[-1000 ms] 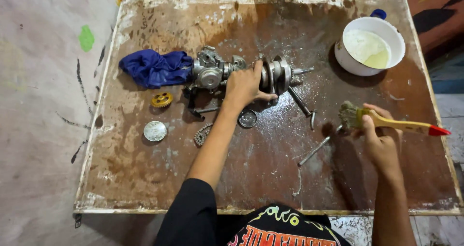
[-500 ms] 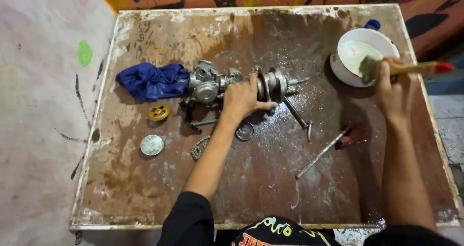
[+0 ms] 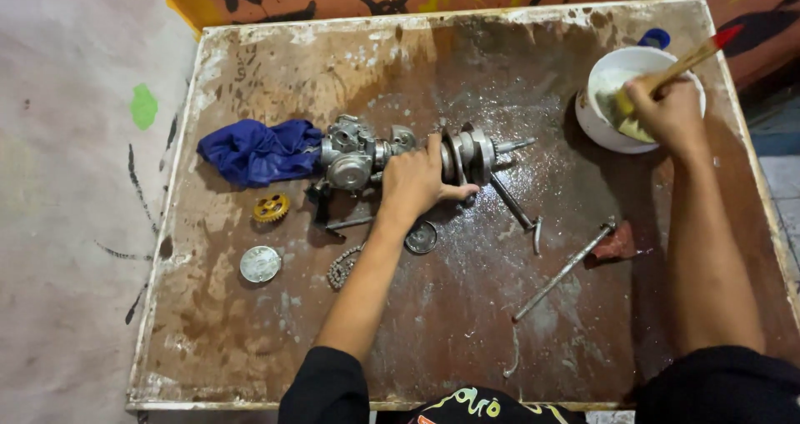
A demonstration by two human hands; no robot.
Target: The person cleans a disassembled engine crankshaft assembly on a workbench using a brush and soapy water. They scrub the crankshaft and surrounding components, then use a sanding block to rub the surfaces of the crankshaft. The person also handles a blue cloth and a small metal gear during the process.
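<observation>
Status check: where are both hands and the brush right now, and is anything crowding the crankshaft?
Left hand gripping crankshaft. Right hand dipping brush in white bowl. Engine part and long bolts close by.

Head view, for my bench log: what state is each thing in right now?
Crank assembly: lying flat, gripped by left hand.
Brush: in right hand, bristles dipped in bucket.
Bucket: upright, open, pale liquid inside.
Blue cloth: crumpled.
Chain: loose on board.
</observation>
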